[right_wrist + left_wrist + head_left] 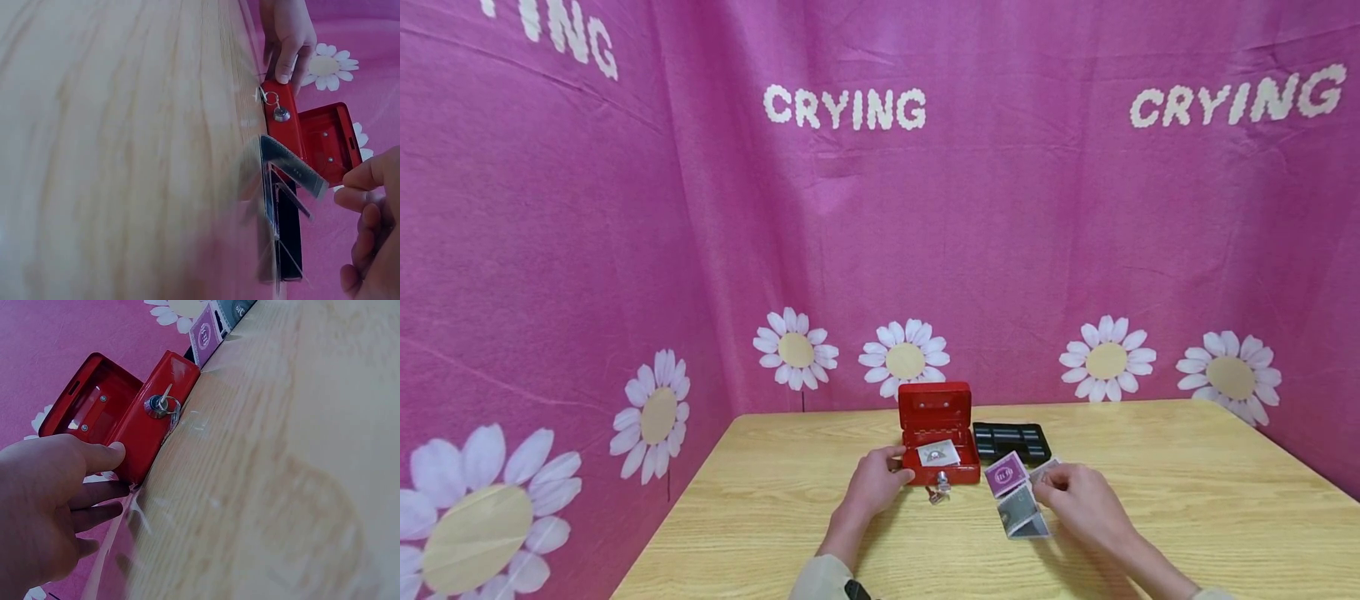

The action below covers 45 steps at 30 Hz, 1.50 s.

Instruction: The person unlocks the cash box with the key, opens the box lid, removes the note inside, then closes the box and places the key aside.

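An open red cash box (943, 475) stands on the table. A white printed card (937, 453) lies in it, and a key (165, 392) with a ring is in its front lock. My left hand (880, 479) grips the box's left front corner, thumb on the front face (134, 453) and fingers at the side. With thumb and forefinger, my right hand (1086, 500) pinches the edge of a zigzag-folded card strip (1018, 508). Its panels are purple, grey and dark. In the right wrist view the strip (290, 162) is partly blurred, near my fingertips (350, 187).
A black coin tray (1011, 442) lies behind the strip, right of the box. Small keys (936, 495) rest against the box's front. The wooden table (760, 500) ends at a pink curtain (1000, 275) with daisies and lettering.
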Each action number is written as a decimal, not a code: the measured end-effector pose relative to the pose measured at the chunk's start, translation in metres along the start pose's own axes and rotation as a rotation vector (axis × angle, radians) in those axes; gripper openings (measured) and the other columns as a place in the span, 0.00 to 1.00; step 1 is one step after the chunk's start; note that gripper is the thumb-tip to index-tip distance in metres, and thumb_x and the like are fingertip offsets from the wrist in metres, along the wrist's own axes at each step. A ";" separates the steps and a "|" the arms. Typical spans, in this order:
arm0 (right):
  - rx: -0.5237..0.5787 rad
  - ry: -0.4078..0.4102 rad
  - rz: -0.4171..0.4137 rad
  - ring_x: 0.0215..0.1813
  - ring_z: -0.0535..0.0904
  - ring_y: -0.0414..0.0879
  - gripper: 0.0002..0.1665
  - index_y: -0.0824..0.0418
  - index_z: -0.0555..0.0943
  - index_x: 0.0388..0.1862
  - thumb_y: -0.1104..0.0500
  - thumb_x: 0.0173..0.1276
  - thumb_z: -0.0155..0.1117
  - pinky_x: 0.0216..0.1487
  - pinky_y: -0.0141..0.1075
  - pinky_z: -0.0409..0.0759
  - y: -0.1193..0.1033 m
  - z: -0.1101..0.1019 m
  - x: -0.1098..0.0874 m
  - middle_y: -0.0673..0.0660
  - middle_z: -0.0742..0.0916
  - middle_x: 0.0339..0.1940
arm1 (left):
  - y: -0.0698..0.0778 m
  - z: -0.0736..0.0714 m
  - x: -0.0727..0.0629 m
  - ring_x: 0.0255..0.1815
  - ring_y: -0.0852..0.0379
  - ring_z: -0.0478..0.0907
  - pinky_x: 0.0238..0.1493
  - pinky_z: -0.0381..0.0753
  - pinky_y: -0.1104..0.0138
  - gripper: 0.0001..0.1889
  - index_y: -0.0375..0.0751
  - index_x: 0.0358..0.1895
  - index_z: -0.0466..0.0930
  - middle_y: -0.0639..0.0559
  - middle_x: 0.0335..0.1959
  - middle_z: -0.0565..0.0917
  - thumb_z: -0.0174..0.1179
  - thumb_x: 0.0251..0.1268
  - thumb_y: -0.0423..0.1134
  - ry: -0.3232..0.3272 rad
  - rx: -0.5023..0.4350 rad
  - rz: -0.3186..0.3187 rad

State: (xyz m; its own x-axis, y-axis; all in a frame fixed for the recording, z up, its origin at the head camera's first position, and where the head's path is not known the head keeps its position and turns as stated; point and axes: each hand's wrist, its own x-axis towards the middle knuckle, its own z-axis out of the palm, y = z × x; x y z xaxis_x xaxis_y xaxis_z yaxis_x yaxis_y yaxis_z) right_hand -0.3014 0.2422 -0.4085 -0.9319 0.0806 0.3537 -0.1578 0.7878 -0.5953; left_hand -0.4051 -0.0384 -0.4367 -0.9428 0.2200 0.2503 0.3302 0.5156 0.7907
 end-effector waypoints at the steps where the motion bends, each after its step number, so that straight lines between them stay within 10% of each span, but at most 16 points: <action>1: -0.007 0.003 -0.004 0.23 0.64 0.37 0.16 0.54 0.74 0.13 0.57 0.59 0.64 0.23 0.30 0.59 -0.001 0.000 0.001 0.46 0.73 0.16 | 0.000 -0.001 0.000 0.48 0.48 0.84 0.52 0.83 0.54 0.22 0.29 0.61 0.77 0.38 0.50 0.86 0.64 0.64 0.32 0.001 -0.005 0.015; 45: -0.039 -0.111 -0.042 0.27 0.74 0.41 0.09 0.60 0.88 0.32 0.56 0.65 0.65 0.29 0.35 0.72 -0.050 0.039 0.063 0.49 0.85 0.24 | -0.003 0.002 0.002 0.46 0.54 0.82 0.51 0.83 0.57 0.23 0.33 0.64 0.76 0.41 0.52 0.86 0.64 0.66 0.34 -0.002 -0.003 -0.034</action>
State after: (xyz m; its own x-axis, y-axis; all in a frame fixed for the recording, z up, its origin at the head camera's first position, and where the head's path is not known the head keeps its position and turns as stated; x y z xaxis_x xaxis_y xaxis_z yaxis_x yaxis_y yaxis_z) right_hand -0.3652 0.1841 -0.3846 -0.9554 -0.0198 0.2946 -0.1871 0.8125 -0.5521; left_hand -0.4074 -0.0379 -0.4395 -0.9534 0.2038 0.2225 0.2980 0.5201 0.8004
